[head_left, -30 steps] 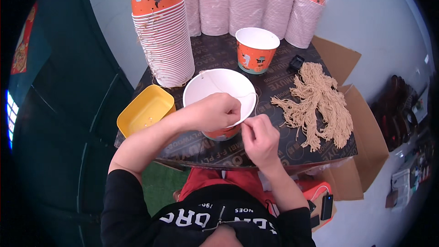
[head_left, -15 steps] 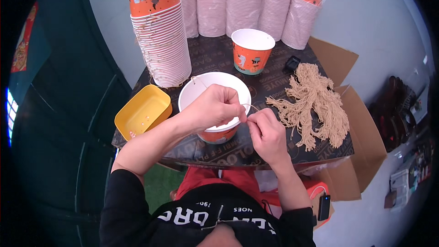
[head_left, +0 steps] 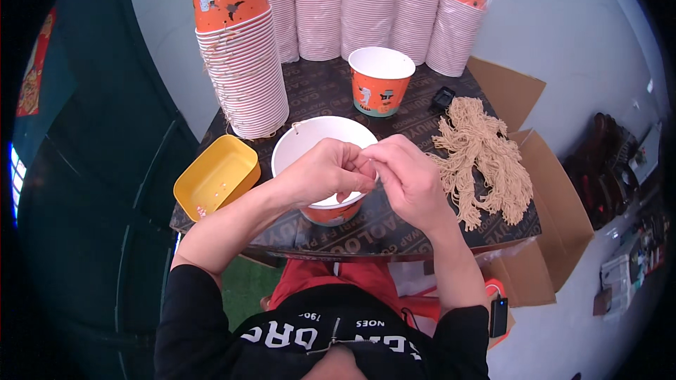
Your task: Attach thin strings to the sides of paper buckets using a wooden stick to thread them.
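A white-lined paper bucket (head_left: 292,139) with an orange printed outside stands in front of me. A short knotted tan string (head_left: 296,127) shows at its far left rim. Over the bucket's right rim, my left hand (head_left: 331,169) is closed, thumb and fingers bent together. My right hand (head_left: 408,179) meets it there, fingertips pinched. The fingers of both hands close around the string's end at that rim, and they hide most of it. Right of my hands lies a loose bundle of cut tan strings (head_left: 486,162).
A yellow tub (head_left: 218,169) holding small pale bits sits at the left. Behind it rises a tall stack of strung buckets (head_left: 246,77). Another bucket (head_left: 380,88), a small black object (head_left: 443,98) and plastic-wrapped bucket stacks (head_left: 366,21) stand farther back. An open cardboard box (head_left: 560,204) adjoins the table's right side.
My right hand has moved up and left against my left fingertips. The string loop that showed between the hands is now mostly covered. The view has shifted slightly.
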